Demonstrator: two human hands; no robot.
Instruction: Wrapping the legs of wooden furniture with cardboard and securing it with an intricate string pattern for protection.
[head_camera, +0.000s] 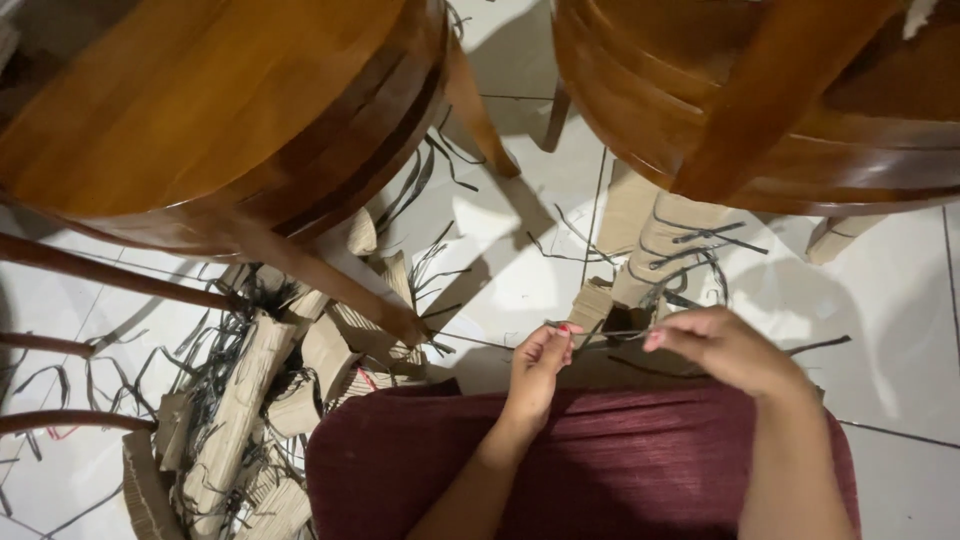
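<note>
My left hand (540, 365) and my right hand (722, 350) are raised over my lap, which is covered in dark red cloth (600, 470). Between them runs a thin dark strip (610, 336), pinched at one end by my left fingertips and at the other by my right fingertips. The strip is stretched nearly level between the two hands. Right behind it on the floor lies a corrugated cardboard piece (650, 250) with more dark strips over it.
Two round wooden stools stand on the white tiled floor, one at the upper left (200, 110), one at the upper right (780, 90). A heap of cardboard scraps (260, 400) and loose dark strips lies at the lower left.
</note>
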